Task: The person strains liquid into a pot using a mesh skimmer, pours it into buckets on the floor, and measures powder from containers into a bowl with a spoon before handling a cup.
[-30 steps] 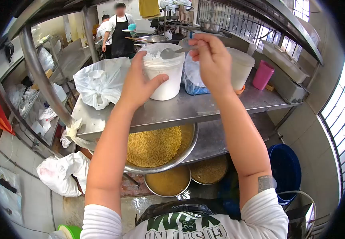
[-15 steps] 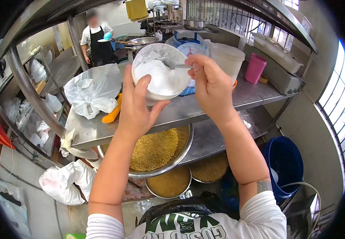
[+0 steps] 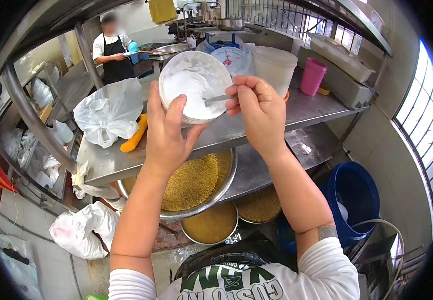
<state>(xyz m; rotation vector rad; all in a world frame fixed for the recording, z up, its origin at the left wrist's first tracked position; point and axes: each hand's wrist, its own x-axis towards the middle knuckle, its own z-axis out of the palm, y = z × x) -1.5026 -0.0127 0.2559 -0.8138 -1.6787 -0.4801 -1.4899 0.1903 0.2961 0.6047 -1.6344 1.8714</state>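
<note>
My left hand grips a white plastic tub from below and the side, tilting its mouth toward me. Fine white powder lies inside the tub. Between the thumb and fingers of my right hand is the handle of a metal spoon. The spoon's bowl end dips into the powder and is partly hidden by it. Both hands are raised above the front edge of a steel table. A kitchen scale stands just behind the tub.
A tied white plastic bag and an orange-yellow handled object lie to the left. Rightward stand a large translucent bucket and a pink cup. Below are a basin of yellow grains and a blue barrel. Another person stands at the back left.
The spoon has moved down and left within the tub, deeper in the powder. My right hand has shifted slightly with it. The person at the back has raised a hand toward the pan.
</note>
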